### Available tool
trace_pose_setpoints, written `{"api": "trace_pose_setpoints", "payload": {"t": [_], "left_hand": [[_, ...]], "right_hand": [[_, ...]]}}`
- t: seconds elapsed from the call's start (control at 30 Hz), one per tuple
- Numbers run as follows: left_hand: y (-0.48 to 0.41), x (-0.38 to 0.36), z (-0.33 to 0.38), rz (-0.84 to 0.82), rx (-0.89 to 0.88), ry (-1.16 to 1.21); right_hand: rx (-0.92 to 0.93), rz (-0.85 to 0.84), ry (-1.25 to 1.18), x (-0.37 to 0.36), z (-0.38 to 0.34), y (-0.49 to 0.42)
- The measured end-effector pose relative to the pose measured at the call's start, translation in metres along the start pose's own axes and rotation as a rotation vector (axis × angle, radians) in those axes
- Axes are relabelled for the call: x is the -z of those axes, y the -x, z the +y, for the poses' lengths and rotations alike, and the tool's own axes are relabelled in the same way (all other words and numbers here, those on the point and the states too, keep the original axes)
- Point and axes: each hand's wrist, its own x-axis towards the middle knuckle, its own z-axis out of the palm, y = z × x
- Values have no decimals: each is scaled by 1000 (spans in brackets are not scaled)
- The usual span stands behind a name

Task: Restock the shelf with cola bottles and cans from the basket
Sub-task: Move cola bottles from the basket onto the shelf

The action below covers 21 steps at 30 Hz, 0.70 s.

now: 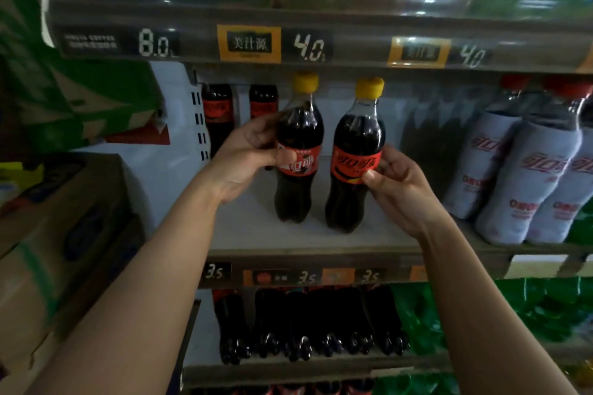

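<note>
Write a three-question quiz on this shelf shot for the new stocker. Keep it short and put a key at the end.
1. True or false: each hand holds one yellow-capped cola bottle by its red label.
2. Multiple choice: what stands just to the right of the two held bottles on the same shelf? A) green bottles B) white-labelled bottles with red caps C) cans
3. Fill in: the caps of the two held bottles are ____.

Key
1. True: the left hand has its grip on the left bottle, the right hand on the right bottle; both bottles stand upright on the white shelf.
2. B: the white-labelled bottles.
3. Yellow.
</note>
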Motion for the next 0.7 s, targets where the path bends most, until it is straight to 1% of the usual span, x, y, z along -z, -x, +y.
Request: {"api": "trace_pose_setpoints", "payload": {"t": [0.13,0.23,0.3,0.43,0.5,0.57,0.63,0.7], "left_hand": [[-18,8,-13,59,15,71],[-28,13,-23,116,32,92],[-30,14,-27,109,41,75],[-24,10,-30,83,77,41],[-20,11,-29,63,88,-52],[-13,9,-31,56,161,-287],[-6,6,-38,13,253,-520],[-2,5,-45,-19,288,-577]], "right_hand": [[-24,42,36,15,8,-16],[-51,34,29,24,12,-26],[-71,5,12,23,14,-28],[-72,-25,88,20,15,-28],[-90,-30,160,21,12,-26],[-150,-17,321,21,12,-23],[-240,30,524,18,18,-19],[-296,108,644,13,25,-18]]}}
